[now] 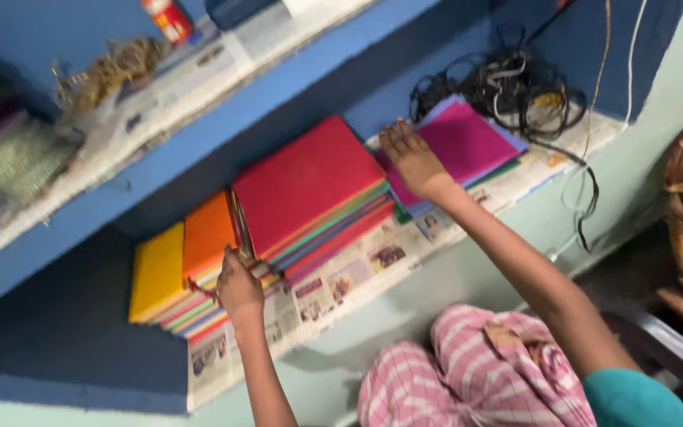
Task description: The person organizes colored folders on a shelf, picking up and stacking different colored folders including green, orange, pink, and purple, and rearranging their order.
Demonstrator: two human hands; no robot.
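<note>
Blue shelf [436, 39]: newspaper lining [333, 289], coloured folder stacks [310, 186], black cable tangle [507, 83].

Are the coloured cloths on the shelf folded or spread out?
Folded. The red-topped stack shows flat, layered edges, the left hand at its corner.

Soft, even indoor light, moderately bright, no glare. Deep shadow under the upper shelf [199, 126] at centre and in the lower-left recess. Whole frame slightly motion-blurred and tilted; upper-left clutter and the right edge are smeared worst. Colours of the folder stacks [302, 190] stay saturated, edges soft.
</note>
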